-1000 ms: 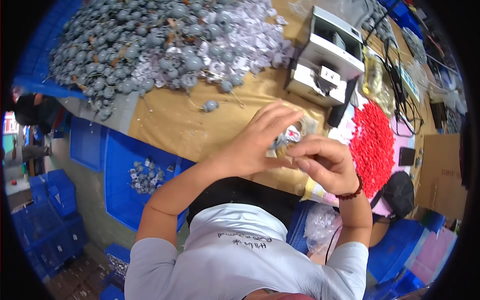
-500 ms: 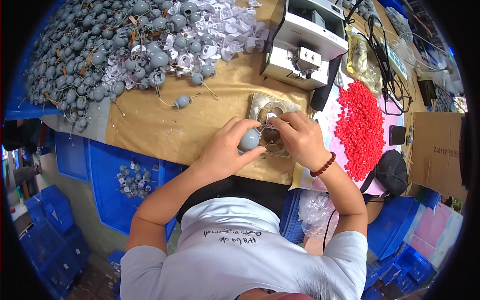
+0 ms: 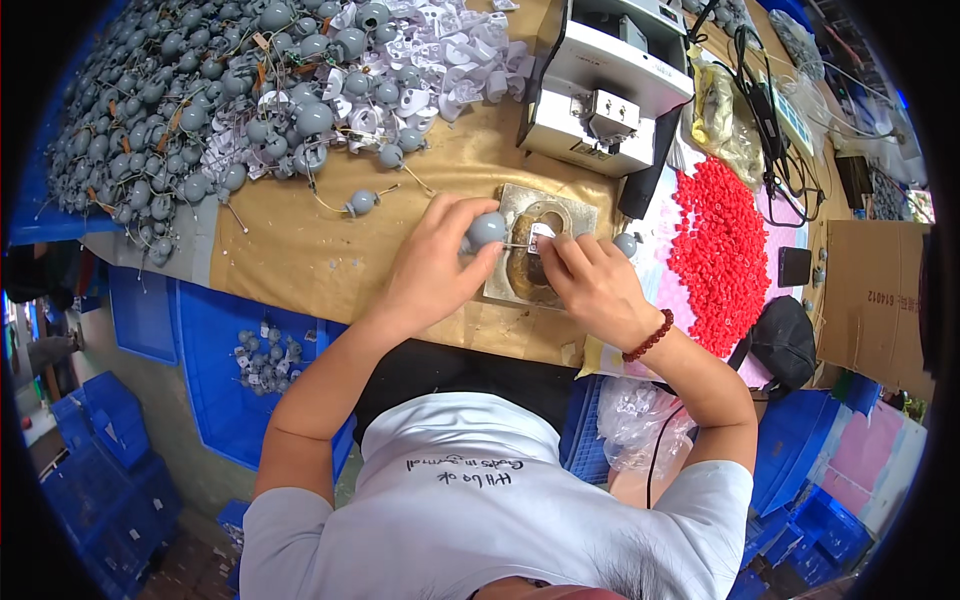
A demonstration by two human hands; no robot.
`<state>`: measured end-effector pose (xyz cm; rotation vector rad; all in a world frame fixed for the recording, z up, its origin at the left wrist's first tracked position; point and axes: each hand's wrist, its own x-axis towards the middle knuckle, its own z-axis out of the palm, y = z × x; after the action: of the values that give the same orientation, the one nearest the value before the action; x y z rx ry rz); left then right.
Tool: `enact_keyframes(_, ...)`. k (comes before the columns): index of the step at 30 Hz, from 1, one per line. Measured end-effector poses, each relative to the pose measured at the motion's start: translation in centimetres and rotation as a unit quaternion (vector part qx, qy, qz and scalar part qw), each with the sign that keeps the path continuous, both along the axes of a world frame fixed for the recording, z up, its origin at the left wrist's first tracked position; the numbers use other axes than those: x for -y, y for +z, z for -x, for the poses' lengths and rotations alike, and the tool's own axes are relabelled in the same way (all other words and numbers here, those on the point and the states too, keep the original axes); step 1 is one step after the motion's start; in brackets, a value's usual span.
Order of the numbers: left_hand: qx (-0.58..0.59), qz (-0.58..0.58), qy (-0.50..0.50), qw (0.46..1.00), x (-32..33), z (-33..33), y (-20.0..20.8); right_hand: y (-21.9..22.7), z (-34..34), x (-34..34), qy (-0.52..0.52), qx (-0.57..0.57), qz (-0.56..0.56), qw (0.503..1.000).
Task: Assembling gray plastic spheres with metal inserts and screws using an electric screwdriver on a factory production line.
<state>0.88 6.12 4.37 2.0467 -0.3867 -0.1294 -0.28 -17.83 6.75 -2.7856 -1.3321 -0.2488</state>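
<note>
Holding a grey ball (image 3: 487,230) between thumb and fingers, the left hand (image 3: 430,265) sits at the left edge of the metal plate (image 3: 520,200). The right hand (image 3: 604,288), with a beaded bracelet (image 3: 650,337) at its wrist, pinches a small white tag (image 3: 541,234) over the plate's round recess. A thin cord (image 3: 515,246) spans the gap between the two hands, so ball, cord and tag line up from left to right across the plate, roughly level with the person's chest. The ball lies nearest the left fingers, the tag nearest the right; the hands face each other, apart, and neither is spread. A second ball (image 3: 626,243) shows just beyond the right knuckles; whether that hand touches it cannot be told.

Past the plate, away from the person, a white machine (image 3: 600,105) stands on the tabletop (image 3: 290,250), and a black strip (image 3: 640,195) beside it bounds the space to the right hand's far side. Red parts (image 3: 715,260) lie heaped to the right. On the left, a loose ball (image 3: 361,202) lies near the left hand, with the large grey heap (image 3: 160,120) and white pieces (image 3: 460,60) farther off. Nothing visible stands between the hands except the cord.
</note>
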Motion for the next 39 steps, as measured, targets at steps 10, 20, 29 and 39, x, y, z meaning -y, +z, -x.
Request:
enact_keyframes(10,0.305,-0.232,-0.040,0.923,3.8,2.1,-2.5,0.0,-0.8,2.5,-0.040,-0.161,-0.188,0.968)
enact_keyframes(20,0.314,-0.237,-0.065,0.917,3.9,1.5,-2.5,-1.6,0.4,7.1,-0.141,-0.217,-0.229,0.939)
enact_keyframes(29,0.314,-0.219,-0.071,0.921,3.8,1.2,-2.7,-2.9,0.1,5.6,-0.180,-0.134,-0.210,0.952)
enact_keyframes(39,0.305,-0.212,-0.074,0.926,3.7,1.2,-2.8,-3.7,0.3,7.6,-0.125,-0.116,-0.220,0.961)
